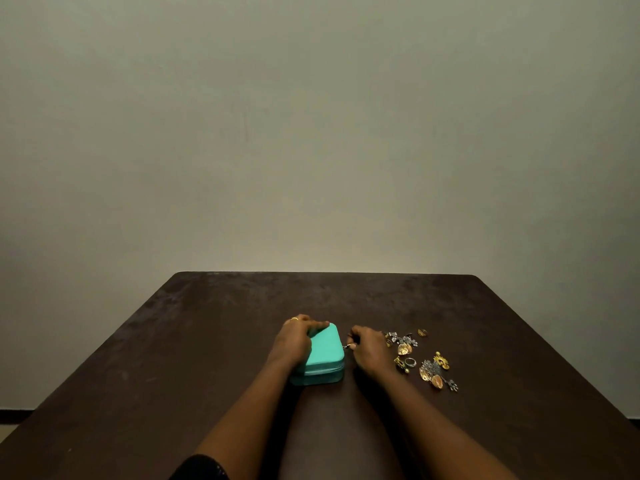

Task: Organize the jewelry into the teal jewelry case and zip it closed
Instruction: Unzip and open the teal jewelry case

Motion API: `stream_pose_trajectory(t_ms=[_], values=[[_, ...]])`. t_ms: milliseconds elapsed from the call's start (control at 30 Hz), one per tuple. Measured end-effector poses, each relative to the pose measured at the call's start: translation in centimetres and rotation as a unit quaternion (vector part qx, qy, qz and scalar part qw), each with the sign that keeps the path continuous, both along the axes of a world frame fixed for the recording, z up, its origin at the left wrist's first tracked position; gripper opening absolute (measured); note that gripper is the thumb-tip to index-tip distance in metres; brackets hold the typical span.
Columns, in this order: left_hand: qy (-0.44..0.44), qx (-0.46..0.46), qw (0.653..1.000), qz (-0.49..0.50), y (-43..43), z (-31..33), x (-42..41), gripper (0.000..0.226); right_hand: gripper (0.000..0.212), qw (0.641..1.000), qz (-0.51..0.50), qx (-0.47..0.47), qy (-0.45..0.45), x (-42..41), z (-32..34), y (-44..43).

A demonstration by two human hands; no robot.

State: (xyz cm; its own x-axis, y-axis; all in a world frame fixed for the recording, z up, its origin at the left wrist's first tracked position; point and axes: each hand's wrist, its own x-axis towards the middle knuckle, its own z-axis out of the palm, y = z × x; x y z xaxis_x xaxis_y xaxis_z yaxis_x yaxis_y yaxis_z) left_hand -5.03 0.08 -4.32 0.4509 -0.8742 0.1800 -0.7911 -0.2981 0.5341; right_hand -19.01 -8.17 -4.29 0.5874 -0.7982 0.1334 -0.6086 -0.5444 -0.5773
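Sat shut near the middle of the dark brown table [173,358]: the teal jewelry case [325,348], lid down, zipper seam running along its near side. Lay flat across the case's left top edge, fingers spread and pressing down, not curled around anything: the left hand [294,337], gold ring [294,319] on one finger. Pinched a small metal zipper pull [347,346] at the case's right side, fingertips closed on it: the right hand [369,349]. Lay loose on the table right of the case, just beyond the right hand: the jewelry [420,358], gold and silver pieces in a scattered cluster, a small silver ring [410,362] among them, none inside the case as far as could be seen
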Motion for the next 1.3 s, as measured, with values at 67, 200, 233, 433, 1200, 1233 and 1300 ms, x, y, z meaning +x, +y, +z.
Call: stream_pose_trajectory(t_ms=[67,200,233,433,1200,1233,1300], values=[[0.013,-0.007,0.999,0.035,0.1,0.1,-0.2,0.047,0.018,1.000,-0.005,0.011,-0.007,-0.7,-0.3,0.8],[-0.058,-0.014,0.998,0.023,0.8,0.9,-0.3,0.039,0.013,1.000,-0.016,0.020,-0.007,-1.9,-0.6,1.9],[-0.083,-0.017,0.996,0.012,1.1,1.3,-0.1,0.039,0.014,1.000,-0.017,0.014,-0.003,-2.1,-0.6,2.1],[-0.090,0.103,0.985,-0.108,3.1,3.3,0.8,0.039,0.020,0.998,-0.020,-0.045,0.027,-2.4,0.4,2.8],[0.001,0.085,0.995,-0.051,4.5,2.4,-1.3,0.043,0.021,0.996,-0.064,0.010,-0.055,-1.1,-1.0,9.8],[0.002,0.085,0.995,-0.051,4.5,2.3,-1.4,0.043,0.022,0.997,-0.058,0.011,-0.057,-0.9,-1.1,10.2],[0.010,0.079,0.996,-0.049,4.6,2.1,-1.5,0.044,0.023,0.997,-0.046,0.009,-0.056,-0.8,-1.1,10.6]])
